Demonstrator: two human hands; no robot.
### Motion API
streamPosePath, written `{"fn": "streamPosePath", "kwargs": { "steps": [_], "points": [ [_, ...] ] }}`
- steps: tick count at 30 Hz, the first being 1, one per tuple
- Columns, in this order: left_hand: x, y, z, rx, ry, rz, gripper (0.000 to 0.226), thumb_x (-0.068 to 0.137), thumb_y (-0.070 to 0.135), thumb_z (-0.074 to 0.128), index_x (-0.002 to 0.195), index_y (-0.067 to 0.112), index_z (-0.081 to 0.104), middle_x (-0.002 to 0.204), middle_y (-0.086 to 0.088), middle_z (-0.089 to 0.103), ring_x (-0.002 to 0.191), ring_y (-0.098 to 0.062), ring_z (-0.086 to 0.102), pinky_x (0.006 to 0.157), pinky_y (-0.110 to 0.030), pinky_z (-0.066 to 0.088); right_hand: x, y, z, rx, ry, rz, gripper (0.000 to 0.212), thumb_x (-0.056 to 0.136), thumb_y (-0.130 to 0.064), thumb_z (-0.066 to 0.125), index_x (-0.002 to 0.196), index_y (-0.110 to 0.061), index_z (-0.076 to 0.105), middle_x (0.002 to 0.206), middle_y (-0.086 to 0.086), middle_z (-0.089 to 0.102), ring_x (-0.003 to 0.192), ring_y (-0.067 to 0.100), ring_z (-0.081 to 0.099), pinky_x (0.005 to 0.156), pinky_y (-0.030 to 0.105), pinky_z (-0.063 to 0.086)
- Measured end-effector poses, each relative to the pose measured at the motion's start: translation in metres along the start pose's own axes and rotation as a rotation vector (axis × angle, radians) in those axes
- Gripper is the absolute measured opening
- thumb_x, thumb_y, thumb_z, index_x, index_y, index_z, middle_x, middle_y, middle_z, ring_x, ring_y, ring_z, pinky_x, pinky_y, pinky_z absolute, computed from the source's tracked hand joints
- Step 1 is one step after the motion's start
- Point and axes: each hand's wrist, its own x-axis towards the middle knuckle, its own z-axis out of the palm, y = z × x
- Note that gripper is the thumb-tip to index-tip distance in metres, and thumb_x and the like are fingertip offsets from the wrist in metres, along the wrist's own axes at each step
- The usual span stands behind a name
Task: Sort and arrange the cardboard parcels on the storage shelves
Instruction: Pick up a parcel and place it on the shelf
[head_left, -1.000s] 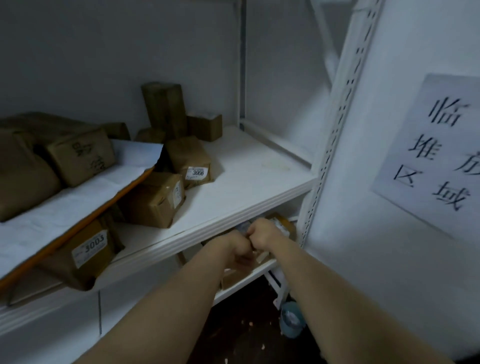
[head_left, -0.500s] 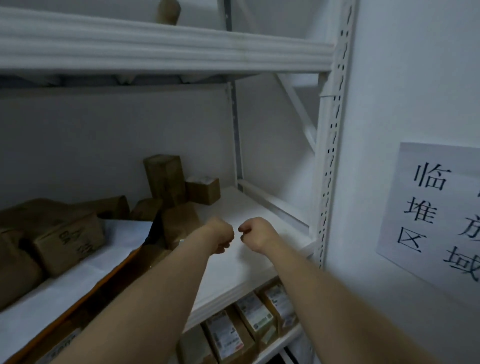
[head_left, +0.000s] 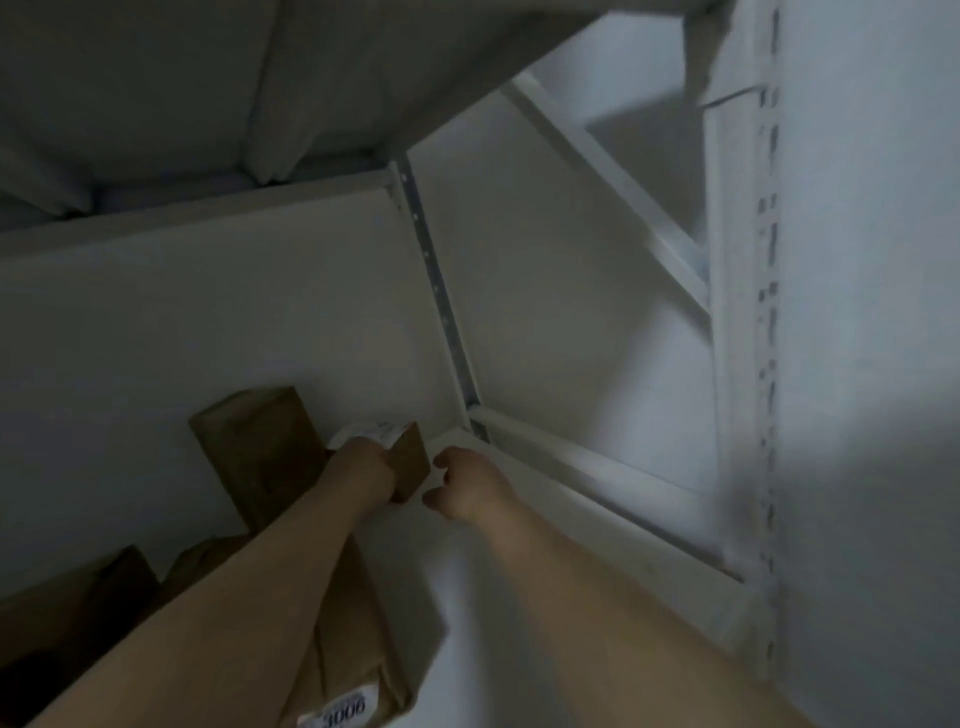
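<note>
**Near zone.** A brown parcel labelled 3006 (head_left: 358, 654) is lying on the shelf board (head_left: 509, 613), with its long axis running near to far. The left forearm is crossing above it. A darker parcel (head_left: 78, 608) is lying to its left, at the edge of the view.

**Working zone.** The left hand (head_left: 363, 467) is holding the small cardboard box (head_left: 413, 460). Its grip is wrapping the box's left side, and the fingers are hidden behind the hand. A white label (head_left: 371, 430) is showing on the box's top face. The box is sitting toward the far right corner of the shelf bay. Blur is making it impossible to tell whether it is resting on the board or lifted clear.

The right hand (head_left: 467, 483) is hovering just right of the box. Its grip is half-open and holding nothing, and the thumb and fingertips are pointing left toward the box.

**Governing relation.** The box is lying immediately left of the right hand. It is squat, with no marked long axis. The left hand is already on it, so the next move probably calls for the right grip to meet its right face.

**Far zone.** A tall parcel (head_left: 260, 447) is standing upright just left of the box, against the back panel. All four parcels are grouped in the left part of the bay. The rear post (head_left: 441, 312) and the side rail (head_left: 597, 467) are bounding the corner, under the upper shelf (head_left: 234, 78).
</note>
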Motion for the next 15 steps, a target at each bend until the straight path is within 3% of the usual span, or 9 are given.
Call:
{"fn": "streamPosePath", "kwargs": {
  "steps": [1, 4, 7, 10, 12, 15],
  "points": [
    [0.011, -0.003, 0.001, 0.022, 0.015, 0.009, 0.046, 0.097, 0.004, 0.042, 0.143, 0.005, 0.037, 0.154, -0.012, 0.028, 0.141, -0.022, 0.028, 0.109, -0.019, 0.019, 0.012, 0.001, 0.004, 0.017, 0.006, -0.013, 0.045, 0.100, -0.013, 0.049, 0.143, -0.002, 0.038, 0.146, 0.011, 0.043, 0.121, 0.019, 0.049, 0.090, 0.014, 0.045],
    [0.041, -0.010, 0.006, 0.048, 0.050, 0.001, 0.041, 0.095, 0.003, 0.043, 0.136, 0.002, 0.047, 0.146, -0.016, 0.040, 0.133, -0.028, 0.040, 0.108, -0.026, 0.028, 0.047, 0.004, 0.018, -0.039, 0.035, -0.023, 0.055, 0.097, -0.021, 0.054, 0.146, -0.008, 0.032, 0.146, 0.015, 0.042, 0.131, 0.027, 0.044, 0.107, 0.031, 0.037],
    [0.069, -0.016, 0.009, 0.049, 0.047, -0.030, 0.040, 0.095, 0.000, 0.045, 0.135, -0.002, 0.047, 0.143, -0.020, 0.042, 0.130, -0.031, 0.042, 0.106, -0.028, 0.031, 0.080, 0.002, 0.037, -0.012, -0.015, -0.048, 0.059, 0.097, -0.026, 0.052, 0.148, -0.012, 0.027, 0.146, 0.015, 0.038, 0.135, 0.031, 0.038, 0.110, 0.036, 0.030],
    [0.092, -0.022, 0.011, 0.094, 0.060, -0.052, 0.042, 0.093, -0.003, 0.047, 0.135, -0.004, 0.046, 0.142, -0.021, 0.042, 0.130, -0.031, 0.042, 0.106, -0.027, 0.032, 0.103, -0.001, 0.050, -0.001, -0.007, -0.038, 0.084, 0.082, -0.033, 0.069, 0.149, -0.018, 0.021, 0.143, 0.015, 0.034, 0.132, 0.034, 0.035, 0.108, 0.042, 0.034],
    [0.107, -0.028, 0.013, 0.116, 0.074, -0.060, 0.041, 0.093, -0.003, 0.048, 0.134, -0.006, 0.046, 0.142, -0.021, 0.042, 0.130, -0.032, 0.042, 0.106, -0.028, 0.032, 0.117, 0.000, 0.054, -0.014, 0.005, -0.045, 0.106, 0.074, -0.030, 0.079, 0.152, -0.017, 0.008, 0.148, 0.018, 0.022, 0.139, 0.036, 0.022, 0.111, 0.045, 0.030],
    [0.126, -0.037, 0.016, 0.161, 0.108, -0.017, 0.038, 0.094, -0.003, 0.045, 0.131, -0.008, 0.048, 0.139, -0.024, 0.045, 0.127, -0.035, 0.044, 0.103, -0.032, 0.036, 0.133, 0.001, 0.057, -0.101, 0.019, -0.082, 0.129, 0.071, -0.030, 0.084, 0.152, -0.012, -0.015, 0.157, 0.021, -0.005, 0.146, 0.036, -0.003, 0.118, 0.047, 0.011]
  ]
}}
